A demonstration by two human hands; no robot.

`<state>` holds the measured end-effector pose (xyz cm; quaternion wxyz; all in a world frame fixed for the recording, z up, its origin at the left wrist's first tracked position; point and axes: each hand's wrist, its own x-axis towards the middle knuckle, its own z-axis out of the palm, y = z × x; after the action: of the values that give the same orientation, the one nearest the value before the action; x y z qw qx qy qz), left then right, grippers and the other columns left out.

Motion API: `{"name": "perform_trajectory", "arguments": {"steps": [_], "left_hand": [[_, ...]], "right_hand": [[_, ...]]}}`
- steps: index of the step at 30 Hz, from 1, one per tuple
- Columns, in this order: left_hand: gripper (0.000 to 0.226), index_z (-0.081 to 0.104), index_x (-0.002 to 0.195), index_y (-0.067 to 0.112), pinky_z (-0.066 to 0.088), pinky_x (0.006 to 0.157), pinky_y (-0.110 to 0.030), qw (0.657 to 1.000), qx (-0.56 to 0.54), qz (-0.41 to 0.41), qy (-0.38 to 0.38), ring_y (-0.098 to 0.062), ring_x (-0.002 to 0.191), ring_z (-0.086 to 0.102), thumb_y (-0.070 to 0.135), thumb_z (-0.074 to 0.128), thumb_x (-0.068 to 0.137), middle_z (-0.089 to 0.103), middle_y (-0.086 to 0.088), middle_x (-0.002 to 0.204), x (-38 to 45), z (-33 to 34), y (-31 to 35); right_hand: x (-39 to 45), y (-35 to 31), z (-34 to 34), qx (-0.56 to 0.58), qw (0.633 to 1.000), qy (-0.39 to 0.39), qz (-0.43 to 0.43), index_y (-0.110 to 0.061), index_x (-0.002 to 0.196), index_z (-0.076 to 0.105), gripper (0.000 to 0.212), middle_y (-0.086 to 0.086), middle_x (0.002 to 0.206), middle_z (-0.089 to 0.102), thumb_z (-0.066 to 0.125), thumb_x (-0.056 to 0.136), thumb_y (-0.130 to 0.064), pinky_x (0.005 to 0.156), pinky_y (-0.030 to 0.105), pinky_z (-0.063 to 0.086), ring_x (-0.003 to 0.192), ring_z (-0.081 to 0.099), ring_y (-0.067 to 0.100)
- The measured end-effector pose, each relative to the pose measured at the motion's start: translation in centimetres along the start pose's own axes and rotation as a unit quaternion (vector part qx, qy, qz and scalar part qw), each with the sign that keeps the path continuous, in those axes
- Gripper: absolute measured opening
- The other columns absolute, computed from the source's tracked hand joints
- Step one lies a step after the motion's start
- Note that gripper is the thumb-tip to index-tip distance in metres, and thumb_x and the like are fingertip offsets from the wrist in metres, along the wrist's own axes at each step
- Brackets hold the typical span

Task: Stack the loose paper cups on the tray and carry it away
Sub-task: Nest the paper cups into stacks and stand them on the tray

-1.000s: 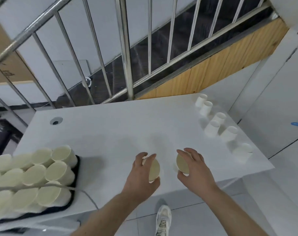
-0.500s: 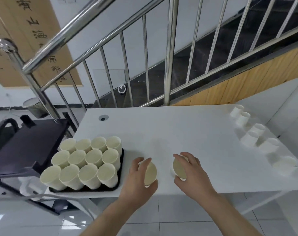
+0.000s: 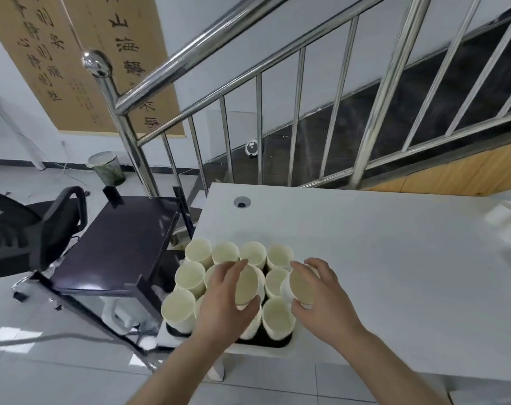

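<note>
Two cups in hand, one per hand. Left hand (image 3: 225,302) curled round a paper cup (image 3: 246,286), thumb below and fingers over the top, mouth of the cup turned toward the camera. Right hand (image 3: 321,299) gripping a second cup (image 3: 301,283) the same way, rim facing the camera, fingers wrapped over its far side. Both cups held above the near right part of the tray (image 3: 277,342), not yet set into anything.

Beneath the hands: a dark tray near the left front corner of the white table (image 3: 380,273), filled with upright cups on the tray (image 3: 251,254) in rows, mouths up, standing close together. Exact count partly hidden by the hands. Whether each is a single cup or a stack cannot be told.

Further out: more loose cups (image 3: 505,220) at the far right edge of the table, blurred, number unclear. Left of the table, a black cart (image 3: 117,244); behind, a steel stair railing (image 3: 207,48).

Judged progress: well along but unfinished. Still to do: nest the two held cups into cups on the tray, fetch and stack the remaining ones at the right edge, then lift and carry the tray off. Tray not yet gripped.
</note>
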<state>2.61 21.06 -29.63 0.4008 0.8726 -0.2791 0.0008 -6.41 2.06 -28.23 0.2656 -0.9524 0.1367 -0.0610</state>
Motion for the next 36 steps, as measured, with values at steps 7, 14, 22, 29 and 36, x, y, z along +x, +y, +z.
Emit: {"name": "perform_trajectory", "arguments": {"steps": [7, 14, 22, 29, 36], "left_hand": [[0.068, 0.039, 0.139, 0.028, 0.036, 0.088, -0.019, 0.999, 0.045, -0.019, 0.012, -0.009, 0.121, 0.041, 0.029, 0.071, 0.079, 0.036, 0.012, 0.136, 5.5, -6.0, -6.7], [0.069, 0.038, 0.140, 0.027, 0.045, 0.094, -0.031, 0.997, 0.058, -0.045, 0.007, -0.016, 0.127, 0.040, 0.029, 0.071, 0.079, 0.036, 0.007, 0.140, 9.8, -7.6, -10.3], [0.069, 0.035, 0.140, 0.028, 0.045, 0.095, -0.034, 0.995, 0.058, -0.068, -0.033, -0.018, 0.126, 0.040, 0.028, 0.068, 0.079, 0.035, 0.006, 0.139, 11.9, -6.2, -13.4], [0.069, 0.033, 0.141, 0.029, 0.048, 0.087, -0.029, 0.991, 0.078, -0.078, -0.069, -0.012, 0.127, 0.037, 0.032, 0.067, 0.081, 0.034, 0.009, 0.141, 12.6, -4.7, -15.2], [0.073, 0.031, 0.144, 0.028, 0.044, 0.095, -0.031, 0.987, 0.096, -0.083, -0.103, -0.015, 0.133, 0.034, 0.039, 0.067, 0.081, 0.030, 0.006, 0.146, 12.7, -3.4, -16.4]], "right_hand": [[6.2, -6.3, 4.1, 0.014, 1.000, 0.003, -0.006, -0.035, 0.146, 0.032, 0.066, -0.012, 0.147, 0.018, 0.058, 0.087, -0.026, 0.089, 0.027, 0.048, 0.138, 0.022, 0.008], [11.8, -9.7, 6.3, -0.001, 1.000, -0.013, -0.013, -0.032, 0.147, 0.031, 0.065, -0.007, 0.146, 0.022, 0.058, 0.088, -0.026, 0.090, 0.030, 0.048, 0.135, 0.026, 0.014], [15.4, -10.3, 9.1, -0.041, 0.997, -0.065, 0.007, -0.030, 0.147, 0.030, 0.065, -0.005, 0.143, 0.027, 0.058, 0.088, -0.029, 0.089, 0.036, 0.049, 0.130, 0.034, 0.018], [16.4, -9.7, 10.9, -0.058, 0.994, -0.092, 0.020, -0.029, 0.148, 0.029, 0.065, -0.003, 0.146, 0.027, 0.058, 0.090, -0.035, 0.096, 0.032, 0.043, 0.130, 0.037, 0.020], [17.2, -8.9, 12.9, -0.081, 0.990, -0.112, 0.032, -0.026, 0.147, 0.031, 0.067, 0.000, 0.145, 0.032, 0.058, 0.089, -0.047, 0.106, 0.035, 0.033, 0.132, 0.038, 0.022]]}}
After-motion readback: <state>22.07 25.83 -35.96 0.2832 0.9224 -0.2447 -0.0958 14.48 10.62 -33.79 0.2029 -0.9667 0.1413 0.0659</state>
